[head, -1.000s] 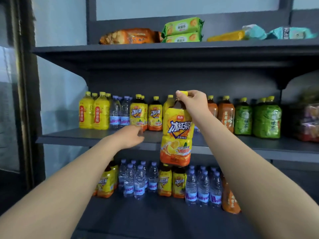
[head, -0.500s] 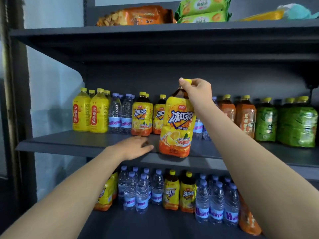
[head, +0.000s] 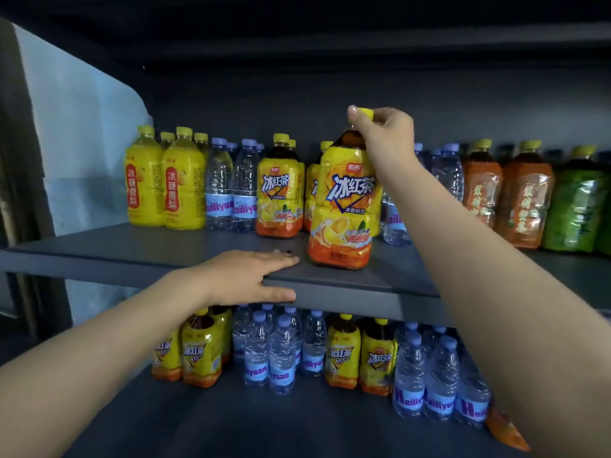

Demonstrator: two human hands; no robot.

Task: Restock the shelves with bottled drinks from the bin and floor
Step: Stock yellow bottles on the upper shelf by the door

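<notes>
My right hand point(head: 383, 135) grips the yellow cap of a large iced-tea bottle point(head: 344, 206) with a yellow and orange label. The bottle stands upright near the front of the middle shelf point(head: 115, 252), ahead of two matching iced-tea bottles point(head: 279, 193). My left hand point(head: 246, 276) lies flat on the shelf's front edge, fingers straight on top and thumb under the lip, just left of the bottle's base and holding nothing.
On the middle shelf stand yellow pear-drink bottles point(head: 165, 183), water bottles point(head: 231, 186), orange tea bottles point(head: 506, 190) and green tea bottles point(head: 575, 200). The lower shelf point(head: 231, 421) carries small iced-tea and water bottles. A dark shelf underside hangs overhead.
My right hand carried the iced-tea bottle up from in front of the shelf edge and over onto the middle shelf. My left hand went from hovering to flat on the shelf edge. The view moved closer.
</notes>
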